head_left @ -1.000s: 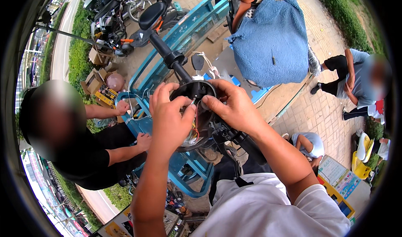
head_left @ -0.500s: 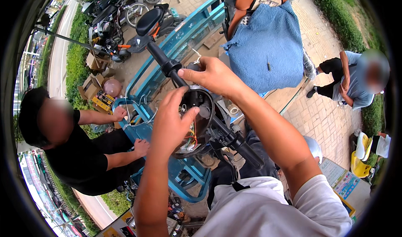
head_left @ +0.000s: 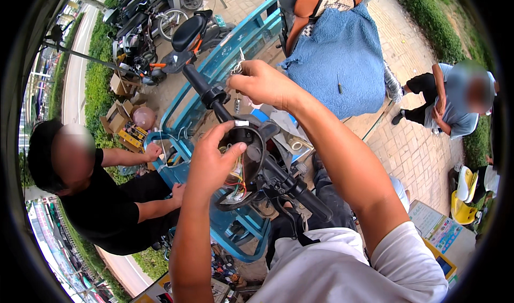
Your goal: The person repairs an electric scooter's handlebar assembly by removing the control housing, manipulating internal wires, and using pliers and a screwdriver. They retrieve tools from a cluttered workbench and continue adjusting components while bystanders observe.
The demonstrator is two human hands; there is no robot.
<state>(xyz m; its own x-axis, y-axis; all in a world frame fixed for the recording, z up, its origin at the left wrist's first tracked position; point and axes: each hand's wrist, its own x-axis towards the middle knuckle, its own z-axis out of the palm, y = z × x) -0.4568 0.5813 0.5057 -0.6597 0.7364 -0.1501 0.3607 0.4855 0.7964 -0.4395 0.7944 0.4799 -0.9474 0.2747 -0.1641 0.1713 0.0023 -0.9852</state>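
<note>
In front of me is a handlebar with black grips (head_left: 310,198), and at its middle a round black headlight housing (head_left: 261,156). Coloured wires (head_left: 239,177) show inside the housing's open bowl. My left hand (head_left: 211,156) holds the housing's left side, its index finger at the upper rim and its thumb reaching over the opening. Up and to the right, my right hand (head_left: 262,83) is closed in a pinch on a small bunch of silver keys (head_left: 237,67). A small metal piece (head_left: 237,105) hangs below those fingers, clear of the housing.
A blue metal frame (head_left: 184,107) lies beneath and beyond the handlebar. A blue towel (head_left: 342,62) covers a seat at the upper right. One person in black (head_left: 101,201) stands close at the left; another (head_left: 455,97) is farther right. Parked scooters (head_left: 184,40) and cardboard boxes (head_left: 120,115) stand at upper left.
My right hand has lifted away from the handlebar's middle, up and left, with the keys. The left hand stays at the housing, slightly lower; the handlebar has shifted a little down and left.
</note>
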